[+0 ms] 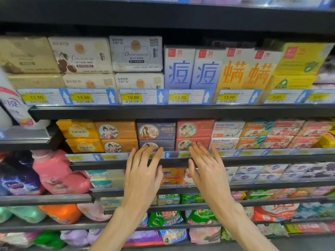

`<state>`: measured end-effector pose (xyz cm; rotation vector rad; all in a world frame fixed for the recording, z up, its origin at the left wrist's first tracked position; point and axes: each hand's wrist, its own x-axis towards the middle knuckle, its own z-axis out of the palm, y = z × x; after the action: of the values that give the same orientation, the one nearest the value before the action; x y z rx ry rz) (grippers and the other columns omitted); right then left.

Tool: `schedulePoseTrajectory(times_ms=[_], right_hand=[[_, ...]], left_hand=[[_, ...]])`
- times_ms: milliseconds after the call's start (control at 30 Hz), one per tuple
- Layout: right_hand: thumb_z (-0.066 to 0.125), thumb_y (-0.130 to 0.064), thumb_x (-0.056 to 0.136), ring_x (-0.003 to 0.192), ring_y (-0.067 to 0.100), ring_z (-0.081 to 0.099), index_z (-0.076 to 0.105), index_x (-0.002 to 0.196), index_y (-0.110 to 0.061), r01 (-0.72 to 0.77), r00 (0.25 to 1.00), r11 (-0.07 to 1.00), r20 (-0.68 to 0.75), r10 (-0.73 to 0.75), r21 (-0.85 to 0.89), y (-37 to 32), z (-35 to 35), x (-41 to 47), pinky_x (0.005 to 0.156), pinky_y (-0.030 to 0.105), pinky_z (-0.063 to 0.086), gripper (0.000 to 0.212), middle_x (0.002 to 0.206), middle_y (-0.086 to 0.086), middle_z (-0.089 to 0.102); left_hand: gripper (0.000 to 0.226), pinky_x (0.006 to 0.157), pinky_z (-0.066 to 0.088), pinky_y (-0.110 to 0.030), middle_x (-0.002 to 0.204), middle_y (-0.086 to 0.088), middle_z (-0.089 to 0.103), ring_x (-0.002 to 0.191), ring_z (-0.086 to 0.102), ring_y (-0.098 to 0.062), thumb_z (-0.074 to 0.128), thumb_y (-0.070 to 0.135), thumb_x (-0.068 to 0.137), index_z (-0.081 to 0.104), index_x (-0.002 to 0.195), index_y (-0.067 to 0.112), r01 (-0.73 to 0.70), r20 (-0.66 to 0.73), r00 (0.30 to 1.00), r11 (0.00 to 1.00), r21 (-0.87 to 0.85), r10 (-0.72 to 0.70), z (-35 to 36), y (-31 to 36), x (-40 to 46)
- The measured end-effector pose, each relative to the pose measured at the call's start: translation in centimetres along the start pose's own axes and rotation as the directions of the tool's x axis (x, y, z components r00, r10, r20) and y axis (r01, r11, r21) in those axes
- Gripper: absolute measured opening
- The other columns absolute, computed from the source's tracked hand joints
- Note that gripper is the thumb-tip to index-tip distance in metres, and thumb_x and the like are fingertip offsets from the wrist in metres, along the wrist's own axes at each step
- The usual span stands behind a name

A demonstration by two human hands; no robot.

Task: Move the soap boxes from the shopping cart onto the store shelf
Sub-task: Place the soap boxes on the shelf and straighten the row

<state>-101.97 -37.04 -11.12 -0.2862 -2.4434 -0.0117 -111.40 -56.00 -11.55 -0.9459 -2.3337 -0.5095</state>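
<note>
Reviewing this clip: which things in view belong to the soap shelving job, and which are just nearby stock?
Part of the job:
left hand, open, empty
right hand, open, empty
dark blue soap boxes
red soap boxes
shelf rail under both hands

Just nearby:
pink detergent bottle
goat soap boxes
price tags
The shopping cart is not in view.

Pink detergent bottle point(54, 171) and orange bottle point(61, 213) at left; bagged detergents point(166, 218) fill the bottom racks.

The lower purple soap box point(157, 144) is partly covered by the left hand point(143, 175). Price labels point(111, 157) along the shelf edge point(101, 164) are blurred — unreadable.
</note>
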Motion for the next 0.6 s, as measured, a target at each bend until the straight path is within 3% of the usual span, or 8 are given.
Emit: schedulePoseTrajectory(times_ms=[167,367,500,600], right_hand=[[0.051,-0.024,0.098,0.131,0.015,0.055,0.065,0.13,-0.018,0.001,0.997,0.998,-0.075,0.004,0.06,-0.5,-0.9,0.3,0.12,0.046,0.028,0.035,0.136,-0.002,0.063],[0.06,-0.02,0.095,0.129,0.028,0.05,0.064,0.127,-0.014,0.035,0.974,0.988,-0.226,0.0,0.151,-2.9,-2.1,4.2,0.111,0.05,0.037,0.033,0.133,0.009,0.059],[0.059,-0.029,0.097,0.118,0.036,0.051,0.06,0.13,-0.014,-0.022,0.98,0.998,-0.195,0.032,0.055,-3.9,-2.0,7.3,0.106,0.051,0.04,0.037,0.124,0.014,0.056],[0.058,-0.034,0.097,0.126,0.039,0.048,0.058,0.134,-0.016,-0.049,0.988,0.998,-0.146,0.043,-0.034,-4.2,-1.8,8.7,0.11,0.053,0.035,0.041,0.13,0.016,0.055]], left_hand=[[0.043,0.116,0.035,-0.049,0.135,-0.003,0.058,0.13,0.051,-0.024,0.062,0.025,0.094,0.059,0.136,0.02,0.023,-0.03,0.999,0.998,-0.053,-0.025,-0.7,0.2,0.1],[0.043,0.11,0.038,-0.043,0.134,-0.008,0.056,0.131,0.046,-0.028,0.066,0.015,0.091,0.06,0.134,0.01,0.06,-0.215,0.973,0.99,-0.126,-0.086,-3.1,-1.4,2.8],[0.041,0.106,0.038,-0.046,0.129,-0.011,0.056,0.124,0.049,-0.033,0.066,0.022,0.094,0.059,0.133,0.01,0.121,-0.269,0.954,0.992,-0.045,-0.129,-3.8,-2.9,5.6],[0.04,0.103,0.037,-0.051,0.131,-0.014,0.054,0.122,0.047,-0.037,0.062,0.03,0.098,0.058,0.134,0.013,0.123,-0.226,0.968,0.992,0.037,-0.111,-3.6,-3.7,7.0]])
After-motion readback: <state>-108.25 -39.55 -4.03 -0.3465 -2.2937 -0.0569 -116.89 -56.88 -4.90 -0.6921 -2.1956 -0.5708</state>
